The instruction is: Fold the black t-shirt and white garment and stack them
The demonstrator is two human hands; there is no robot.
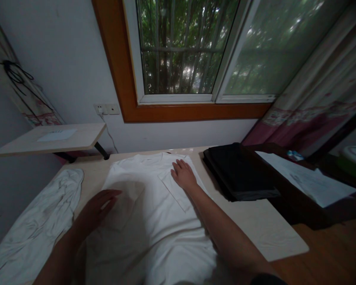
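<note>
The shirt (148, 186) lies spread on the tabletop (273, 229), and with its middle as the centre of the dial, its collar points to 12 o'clock, towards the window (190, 43). Two flaps of cloth, apparently the sleeves, lie turned inward at about 2 and 10 o'clock. The right hand (184, 174) rests flat at 1 o'clock, palm down over the 2 o'clock flap, its fingers slightly spread and holding nothing visible. The left hand (96, 208) is at 9 o'clock beside the other flap, in shadow; its thumb stands a narrow gap off its fingers, with no cloth seen between them, though whether the fingertips press on the shirt I cannot tell. The step in hand looks like settling and flattening those flaps. Towards 6 o'clock the cloth is rumpled and its hem cannot be made out, so the next move seems to call for smoothing that part while the upper flaps are kept lying flat. A black pile (240, 170) sits between 2 and 3 o'clock, a crumpled white cloth (41, 225) at 9, beyond the left hand, and a small shelf (83, 136) at 10.
</note>
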